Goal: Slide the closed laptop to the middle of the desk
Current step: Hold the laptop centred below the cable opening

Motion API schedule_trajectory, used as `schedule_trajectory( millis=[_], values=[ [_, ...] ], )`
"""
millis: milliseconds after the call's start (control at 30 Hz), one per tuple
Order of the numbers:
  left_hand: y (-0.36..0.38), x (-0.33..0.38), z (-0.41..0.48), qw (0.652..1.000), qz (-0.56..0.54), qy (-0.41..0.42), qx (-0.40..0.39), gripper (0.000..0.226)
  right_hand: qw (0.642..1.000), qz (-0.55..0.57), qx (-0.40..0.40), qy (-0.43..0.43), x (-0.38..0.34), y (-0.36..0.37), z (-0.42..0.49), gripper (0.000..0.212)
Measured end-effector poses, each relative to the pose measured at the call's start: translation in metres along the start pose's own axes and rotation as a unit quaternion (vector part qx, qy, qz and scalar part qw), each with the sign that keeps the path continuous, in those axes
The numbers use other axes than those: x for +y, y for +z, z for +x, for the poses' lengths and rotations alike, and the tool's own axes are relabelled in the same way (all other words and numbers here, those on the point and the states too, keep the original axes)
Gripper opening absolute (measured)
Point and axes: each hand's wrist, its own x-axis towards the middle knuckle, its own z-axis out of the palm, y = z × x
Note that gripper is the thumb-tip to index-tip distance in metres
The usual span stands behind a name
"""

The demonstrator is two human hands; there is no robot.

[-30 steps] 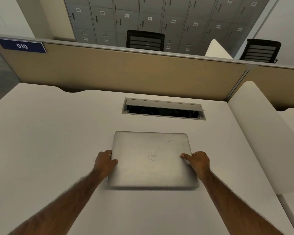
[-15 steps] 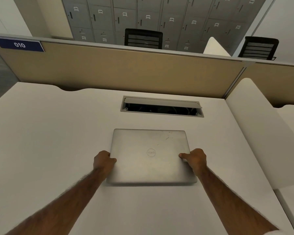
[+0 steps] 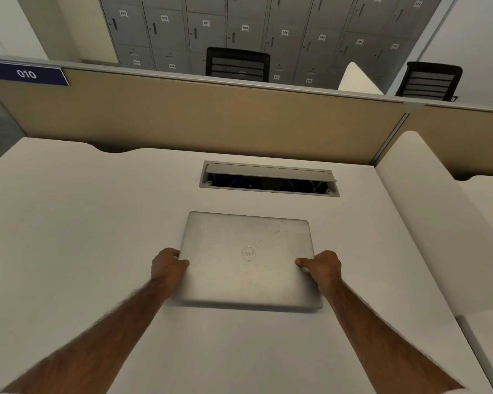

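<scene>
A closed silver laptop (image 3: 248,260) with a round logo on its lid lies flat on the white desk (image 3: 69,237), a little right of the desk's centre. My left hand (image 3: 167,265) grips its left edge, thumb on the lid. My right hand (image 3: 322,267) grips its right edge the same way. Both forearms reach in from the bottom of the view. The fingers under the edges are hidden.
An open cable hatch (image 3: 269,179) is set into the desk just beyond the laptop. A tan partition (image 3: 211,118) with a blue "010" sign (image 3: 26,73) closes the far side. A white curved divider (image 3: 427,209) borders the right. Office chairs and grey lockers stand behind.
The laptop sits slightly farther from the hatch and nearer to me, with both hands still on its side edges. The camera has shifted a little.
</scene>
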Motion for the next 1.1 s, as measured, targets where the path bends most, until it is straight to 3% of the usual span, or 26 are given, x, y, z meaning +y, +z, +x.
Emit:
schedule_trajectory(
  millis=[1100],
  values=[
    [-0.003, -0.005, 0.008, 1.000, 0.011, 0.013, -0.004, 0.030, 1.000, 0.003, 0.002, -0.015, 0.002, 0.007, -0.006, 0.047]
  ],
)
